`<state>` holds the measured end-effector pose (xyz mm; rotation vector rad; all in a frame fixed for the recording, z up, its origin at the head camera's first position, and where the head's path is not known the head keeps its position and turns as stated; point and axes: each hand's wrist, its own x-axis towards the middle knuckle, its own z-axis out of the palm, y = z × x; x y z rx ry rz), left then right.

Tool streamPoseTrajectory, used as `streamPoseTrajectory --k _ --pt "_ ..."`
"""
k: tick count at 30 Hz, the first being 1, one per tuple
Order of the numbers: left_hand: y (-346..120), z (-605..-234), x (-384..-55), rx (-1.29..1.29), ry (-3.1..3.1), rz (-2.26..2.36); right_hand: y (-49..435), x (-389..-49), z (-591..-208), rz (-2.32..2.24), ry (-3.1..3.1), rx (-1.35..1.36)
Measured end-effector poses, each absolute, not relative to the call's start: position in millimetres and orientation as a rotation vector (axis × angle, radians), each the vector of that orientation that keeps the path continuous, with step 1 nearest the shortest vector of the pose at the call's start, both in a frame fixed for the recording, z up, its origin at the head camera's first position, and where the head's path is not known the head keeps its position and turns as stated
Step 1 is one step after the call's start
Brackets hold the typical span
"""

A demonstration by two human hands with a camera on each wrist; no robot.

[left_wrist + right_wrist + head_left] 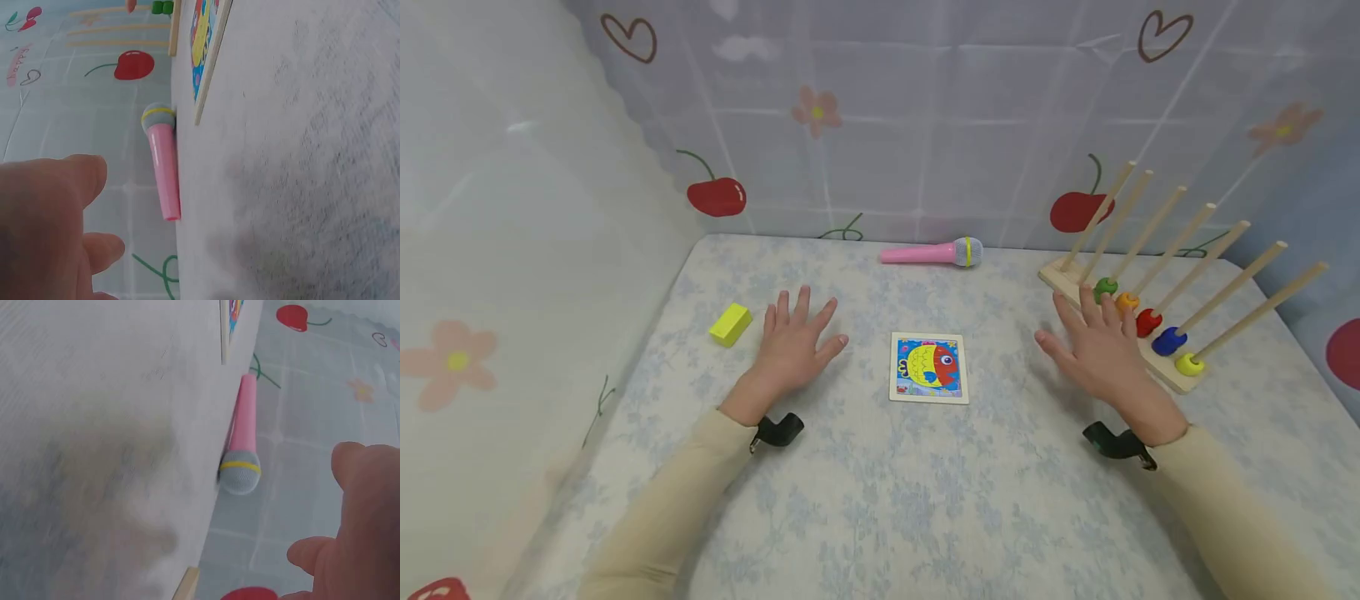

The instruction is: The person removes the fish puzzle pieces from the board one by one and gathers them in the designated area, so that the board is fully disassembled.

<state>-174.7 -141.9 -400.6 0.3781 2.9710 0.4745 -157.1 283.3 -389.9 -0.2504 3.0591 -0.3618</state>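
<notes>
My left hand is held with fingers spread and nothing in it, between a yellow block and a square fish puzzle in a pale wooden frame. On the other side of the puzzle, my right hand is likewise spread and holds nothing. In the head view its fingertips overlap a wooden rack with several upright pegs and coloured beads at their feet, among them a blue bead. A pink toy microphone with a grey head lies beyond the puzzle; both wrist views show it past the fingers.
A pale cloth with blue flowers covers the table. Behind it hangs a curtain printed with cherries, hearts and flowers, and a white sheet closes off the left side. The rack's pegs lean up toward the back right.
</notes>
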Motion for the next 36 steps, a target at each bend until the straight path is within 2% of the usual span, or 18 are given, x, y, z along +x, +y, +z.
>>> streamPoseTrajectory --k 20,28,36 --pt "-91 -422 -156 0.513 2.802 0.561 185 -186 -403 -0.338 3.005 -0.515" --pt "-83 -428 -150 0.572 2.775 0.556 152 -190 -414 -0.440 3.001 -0.707" --pt "-82 -438 -147 0.598 2.792 0.557 136 -190 -419 -0.558 2.966 -0.752"
